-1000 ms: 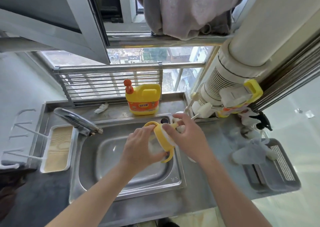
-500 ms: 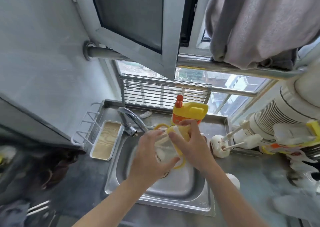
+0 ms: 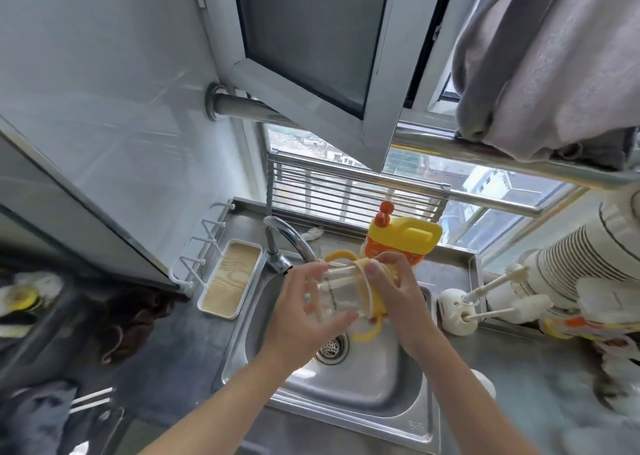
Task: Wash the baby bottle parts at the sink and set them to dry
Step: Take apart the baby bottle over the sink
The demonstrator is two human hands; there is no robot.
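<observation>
I hold a clear baby bottle [image 3: 337, 298] on its side above the steel sink [image 3: 377, 382], just under the spout of the tap [image 3: 287, 243]. My left hand [image 3: 304, 312] curls round the bottle's clear body. My right hand [image 3: 394, 291] grips the yellow handled collar [image 3: 372, 310] at the bottle's neck; one yellow loop sticks up behind the bottle, another hangs below. No water shows at the spout. White bottle brushes [image 3: 460, 309] stand in a holder on the counter to the right.
A yellow detergent jug [image 3: 401, 243] stands behind the sink. A white tray with a wood-grain insert [image 3: 230, 281] lies left of the tap, beside a white peg rack [image 3: 199, 250]. An open window sash [image 3: 311, 56] overhangs the sink. A white round object [image 3: 485, 385] lies at the sink's right edge.
The view has swung left and up. Both hands have carried the bottle from the sink's right edge to under the tap spout, and the clear body has turned into view.
</observation>
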